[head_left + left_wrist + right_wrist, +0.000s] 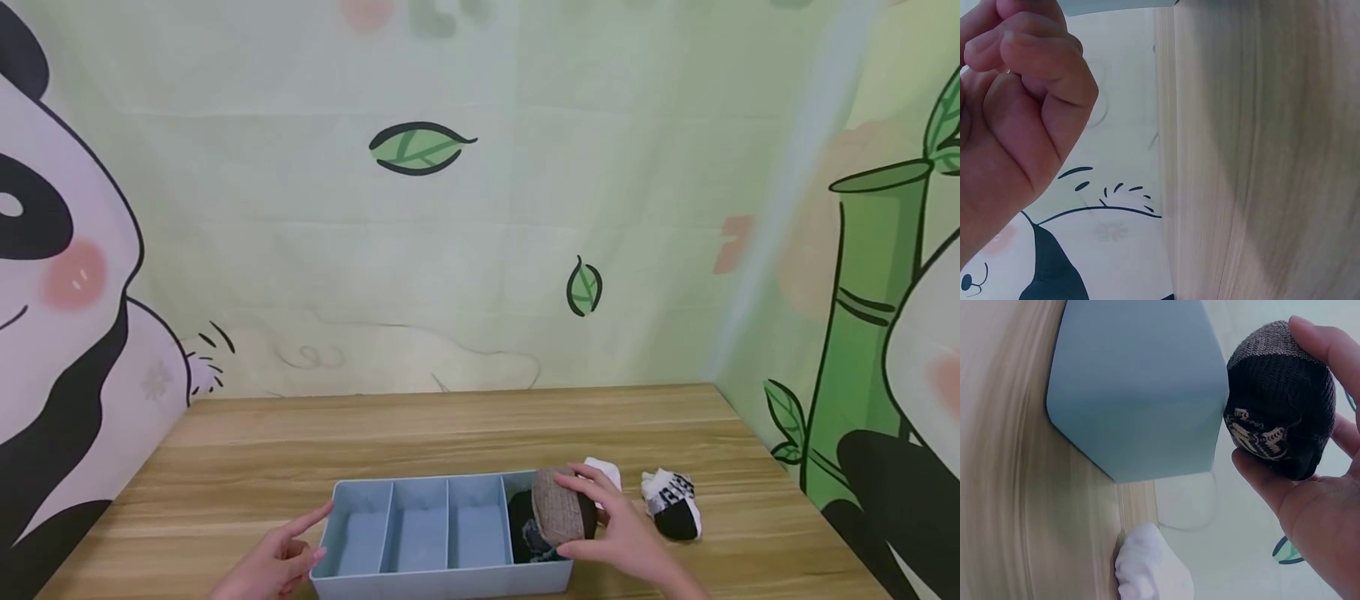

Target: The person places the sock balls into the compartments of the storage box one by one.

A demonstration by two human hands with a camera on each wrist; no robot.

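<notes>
My right hand [618,533] grips a balled-up sock [557,507], brown-grey with a black part, between thumb and fingers. In the head view the sock overlaps the rightmost compartment of a blue-grey divided box [442,583]. The right wrist view shows the sock's black side with a beige pattern [1260,434], right at the box's rim. Dark sock fabric [536,546] lies in that same compartment. At the box's left end is my left hand [273,558], its index finger straight against the corner and its other fingers bent, holding nothing.
A white balled sock [606,472] lies behind the right hand, partly hidden. Farther right on the wooden table [450,429] sits a white sock [672,504] with black patches. The box's other compartments show bare floors. A printed cloth backdrop [637,167] hangs behind the table.
</notes>
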